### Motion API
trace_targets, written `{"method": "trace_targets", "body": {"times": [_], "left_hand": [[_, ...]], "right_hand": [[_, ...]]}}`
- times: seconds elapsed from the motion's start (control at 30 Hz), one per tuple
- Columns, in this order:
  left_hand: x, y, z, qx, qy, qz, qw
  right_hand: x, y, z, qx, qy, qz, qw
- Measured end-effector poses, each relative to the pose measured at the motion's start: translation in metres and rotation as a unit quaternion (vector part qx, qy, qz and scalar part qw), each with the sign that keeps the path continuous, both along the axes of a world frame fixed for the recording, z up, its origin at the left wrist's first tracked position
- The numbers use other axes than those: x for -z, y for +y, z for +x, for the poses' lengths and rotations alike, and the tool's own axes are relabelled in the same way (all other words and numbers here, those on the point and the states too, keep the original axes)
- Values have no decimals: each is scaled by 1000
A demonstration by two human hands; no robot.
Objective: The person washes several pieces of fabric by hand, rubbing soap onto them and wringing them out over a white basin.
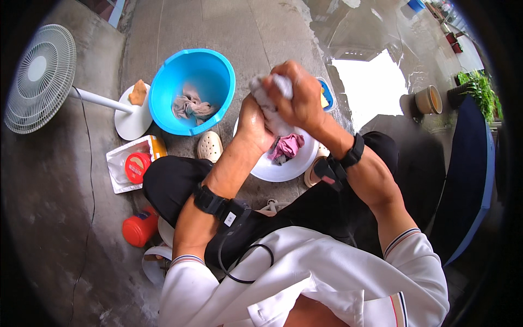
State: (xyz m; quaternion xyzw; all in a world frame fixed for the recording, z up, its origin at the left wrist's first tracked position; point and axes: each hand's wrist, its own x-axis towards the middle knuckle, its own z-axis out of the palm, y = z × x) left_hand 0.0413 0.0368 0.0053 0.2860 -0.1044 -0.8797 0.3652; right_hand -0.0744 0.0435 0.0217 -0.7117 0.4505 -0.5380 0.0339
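Between my two hands is a wet, bunched white-and-grey cloth (273,108), held above a white basin (282,173). My left hand (253,120) grips its lower part, and my right hand (300,94) closes around its upper part. Inside the basin lie a pink cloth (289,146) and a small grey piece of fabric, partly hidden by my left wrist. To the left stands a blue plastic tub (192,67) with twisted grey-beige cloths (193,107) at its bottom.
A white pedestal fan (40,77) stands at left, its cord across the floor. Near it are a carton (116,173) with a red-lidded container (137,167) and a red bottle (140,229). A blue tray (325,96) sits behind my right hand. Water covers the floor at right, beside a dark umbrella (466,184).
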Motion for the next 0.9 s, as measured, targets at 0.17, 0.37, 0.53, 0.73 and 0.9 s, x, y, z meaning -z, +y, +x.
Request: {"method": "trace_targets", "body": {"times": [0.17, 0.37, 0.53, 0.73, 0.9], "left_hand": [[23, -16, 10, 97, 188, -14, 977], [1, -6, 0, -29, -20, -47, 998], [50, -31, 22, 172, 313, -78, 931], [0, -6, 6, -46, -50, -48, 997], [37, -23, 12, 114, 206, -26, 972]], "right_hand": [[-5, 32, 22, -88, 129, -80, 985], [3, -10, -3, 63, -69, 125, 988], [1, 36, 25, -73, 135, -36, 987], [-1, -4, 9, 64, -49, 103, 991], [5, 30, 19, -96, 126, -85, 984]]}}
